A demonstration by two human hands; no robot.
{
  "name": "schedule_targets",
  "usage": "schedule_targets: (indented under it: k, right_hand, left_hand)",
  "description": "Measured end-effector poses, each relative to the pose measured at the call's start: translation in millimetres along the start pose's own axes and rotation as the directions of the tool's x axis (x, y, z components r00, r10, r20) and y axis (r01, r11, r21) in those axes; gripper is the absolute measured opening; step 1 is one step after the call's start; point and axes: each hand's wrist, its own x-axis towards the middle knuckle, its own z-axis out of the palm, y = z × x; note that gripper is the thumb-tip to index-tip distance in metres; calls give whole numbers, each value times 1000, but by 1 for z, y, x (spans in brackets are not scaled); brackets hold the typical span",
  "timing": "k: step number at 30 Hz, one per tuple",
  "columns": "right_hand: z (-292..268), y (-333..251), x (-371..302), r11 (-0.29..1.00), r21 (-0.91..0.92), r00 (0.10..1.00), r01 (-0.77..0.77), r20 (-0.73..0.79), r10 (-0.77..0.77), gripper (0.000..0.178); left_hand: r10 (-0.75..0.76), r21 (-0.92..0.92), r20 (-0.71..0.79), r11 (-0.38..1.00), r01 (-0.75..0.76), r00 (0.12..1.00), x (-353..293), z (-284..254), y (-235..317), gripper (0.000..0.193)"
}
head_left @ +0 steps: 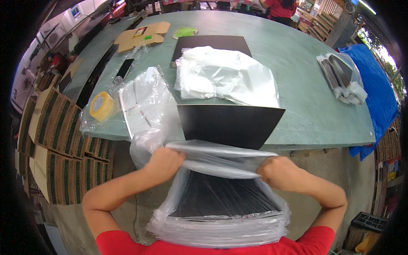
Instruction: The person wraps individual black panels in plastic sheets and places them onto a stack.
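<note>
A large clear plastic bag (212,163) stretches between my two hands close to my body. My left hand (165,163) is closed on one side of its gathered edge, and my right hand (278,172) grips the opposite side. Through the film a flat black panel (225,197) shows; layers of plastic bunch up around its lower end, against my red shirt. Just beyond my hands, another black panel (229,123) lies over the near table edge. Left of it, beside my left hand, is a pile of clear plastic bags (146,102), partly crumpled.
White plastic packaging (225,74) covers part of a black sheet (216,41) on the green table (306,97). A yellow tape roll (102,106), phone-like black object (125,68) and flattened carton (142,36) lie left. Right are a wrapped bundle (340,76) and blue tarp (376,97). Cartons (63,165) stand left.
</note>
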Motion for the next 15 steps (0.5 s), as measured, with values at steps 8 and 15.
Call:
schedule_targets:
  k: [8,15]
  right_hand:
    - [23,17,20,925,381,378,0,-856,353,38]
    - [7,39,25,894,303,254,-330,-883,394,63]
  left_hand:
    - [-809,-757,-496,581,299,315,-3,-54,-39,12]
    - [-461,-503,-643,857,118,611,21,-44,-18,60]
